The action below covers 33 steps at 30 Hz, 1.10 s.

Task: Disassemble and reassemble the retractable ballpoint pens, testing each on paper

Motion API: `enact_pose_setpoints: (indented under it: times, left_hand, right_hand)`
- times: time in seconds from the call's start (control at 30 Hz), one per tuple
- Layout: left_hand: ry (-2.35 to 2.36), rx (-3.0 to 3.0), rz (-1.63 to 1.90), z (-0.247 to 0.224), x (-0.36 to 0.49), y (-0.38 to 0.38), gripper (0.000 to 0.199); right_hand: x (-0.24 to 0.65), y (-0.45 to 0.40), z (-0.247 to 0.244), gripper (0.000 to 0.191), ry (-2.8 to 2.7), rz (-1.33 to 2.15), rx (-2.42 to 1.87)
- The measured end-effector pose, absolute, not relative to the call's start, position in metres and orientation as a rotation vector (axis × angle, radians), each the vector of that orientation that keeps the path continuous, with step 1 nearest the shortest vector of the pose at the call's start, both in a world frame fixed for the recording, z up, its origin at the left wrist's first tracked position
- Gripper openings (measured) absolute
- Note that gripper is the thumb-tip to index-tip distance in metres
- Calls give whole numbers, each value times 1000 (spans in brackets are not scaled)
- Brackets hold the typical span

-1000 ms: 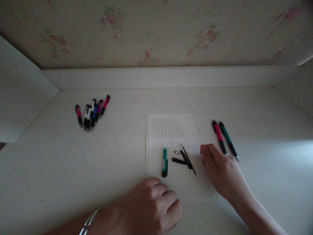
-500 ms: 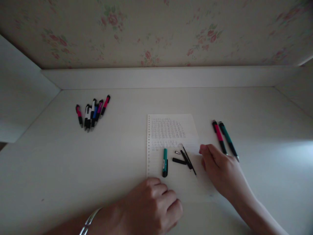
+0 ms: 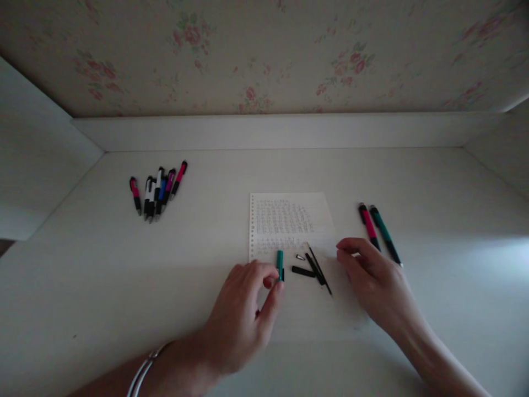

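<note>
My left hand (image 3: 246,309) has its thumb and index finger closed around the lower part of a teal pen barrel (image 3: 280,259), which lies on the lined sheet. My right hand (image 3: 374,281) is at the sheet's right edge, thumb and index fingertips pinched together; whatever they hold, if anything, is too small to make out. Between the hands are a thin ink refill (image 3: 319,269), a black tube (image 3: 314,269), a second black piece (image 3: 303,271) and a small silver pen tip (image 3: 300,257).
The sheet of paper (image 3: 289,215) carries handwriting. Beyond my right hand lie a pink pen (image 3: 369,226) and a green pen (image 3: 386,234). Several pens (image 3: 161,190) are grouped at the back left. A low white ledge (image 3: 264,131) and papered wall (image 3: 264,55) bound the desk.
My left hand has moved up from the sheet's lower edge and its thumb and index finger have closed on the teal barrel. My right hand has shifted only slightly.
</note>
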State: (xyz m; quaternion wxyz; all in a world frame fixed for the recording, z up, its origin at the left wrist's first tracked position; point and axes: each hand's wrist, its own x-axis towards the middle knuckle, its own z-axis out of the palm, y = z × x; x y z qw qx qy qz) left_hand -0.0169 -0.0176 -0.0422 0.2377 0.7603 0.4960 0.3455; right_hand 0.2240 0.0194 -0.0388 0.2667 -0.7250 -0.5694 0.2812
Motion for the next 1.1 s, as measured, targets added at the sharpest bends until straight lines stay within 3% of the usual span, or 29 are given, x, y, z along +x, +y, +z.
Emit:
enact_pose_setpoints:
  times: [0.27,0.43,0.63,0.87,1.1]
  left_hand:
    - [1517,2227,768,-49,-12,-17,34]
    - [1505,2278,784,-52,-11,-17,30]
    - [1519,2310,822,-53,-11,-17,30]
    - [1588,2411,690,-55,-9,-20,30]
    - [1479,2360,824,-64,-15,-20,44]
  right_hand:
    - [225,19,-34,19,-1681,747,-1873]
    - [227,20,-40,13,-1893,564,-1767]
    - [228,20,-51,23,-1919,496,-1677]
    - [230,19,-51,23,-1991,351,-1722]
    - [228,21,-50,23,-1891,282,-1808]
